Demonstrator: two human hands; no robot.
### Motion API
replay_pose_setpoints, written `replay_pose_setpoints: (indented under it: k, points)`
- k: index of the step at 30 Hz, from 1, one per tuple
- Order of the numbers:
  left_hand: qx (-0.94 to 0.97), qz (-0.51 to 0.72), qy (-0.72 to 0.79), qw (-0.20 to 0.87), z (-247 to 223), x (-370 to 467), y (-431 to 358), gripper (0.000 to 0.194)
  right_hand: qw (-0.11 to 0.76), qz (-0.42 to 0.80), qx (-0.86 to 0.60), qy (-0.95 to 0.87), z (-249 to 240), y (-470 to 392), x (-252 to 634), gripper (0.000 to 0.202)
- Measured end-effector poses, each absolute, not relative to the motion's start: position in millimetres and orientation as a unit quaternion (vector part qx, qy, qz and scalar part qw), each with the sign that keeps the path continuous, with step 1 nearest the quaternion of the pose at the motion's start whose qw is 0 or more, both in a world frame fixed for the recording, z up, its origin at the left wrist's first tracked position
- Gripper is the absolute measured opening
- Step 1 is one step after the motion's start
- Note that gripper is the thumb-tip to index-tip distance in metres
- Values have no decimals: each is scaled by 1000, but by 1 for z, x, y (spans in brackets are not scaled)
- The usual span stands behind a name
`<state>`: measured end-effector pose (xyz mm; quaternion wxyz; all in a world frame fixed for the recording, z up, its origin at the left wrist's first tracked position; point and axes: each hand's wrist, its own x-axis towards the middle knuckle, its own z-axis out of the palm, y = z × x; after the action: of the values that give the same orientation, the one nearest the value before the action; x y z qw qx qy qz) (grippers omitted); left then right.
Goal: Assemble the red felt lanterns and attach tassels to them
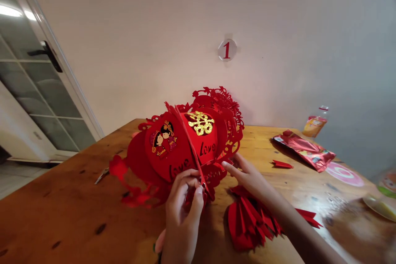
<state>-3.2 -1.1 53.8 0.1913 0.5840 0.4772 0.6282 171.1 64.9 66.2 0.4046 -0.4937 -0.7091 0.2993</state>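
A red felt lantern (161, 152) lies tilted above the wooden table, with a kissing couple, a gold character and the word "love" on its panels. My left hand (185, 202) pinches the lower edge of a seam strip between its panels, thumb against fingers. On the lantern's right side my right hand (243, 169) has its thumb and fingers closed at the cut-out edging; the exact piece between them is partly hidden. Beneath my right forearm lies a pile of red felt pieces (247, 222).
On the wooden table (71, 210) are a shiny red packet (305, 150), a small red felt tag (282, 164), and several clear rings (335, 202). A bottle (316, 123) stands at the far right. A metal object (101, 176) lies left, near a glazed door (40, 82).
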Motion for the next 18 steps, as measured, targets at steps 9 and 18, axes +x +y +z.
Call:
replay_pose_setpoints:
  k: [9,18]
  points:
    - [510,703,432,244,39,0,-13,12,426,225,-414,-773,98,32,162,20]
    - [436,698,449,349,24,-19,-15,19,352,221,-422,-805,108,20,161,22]
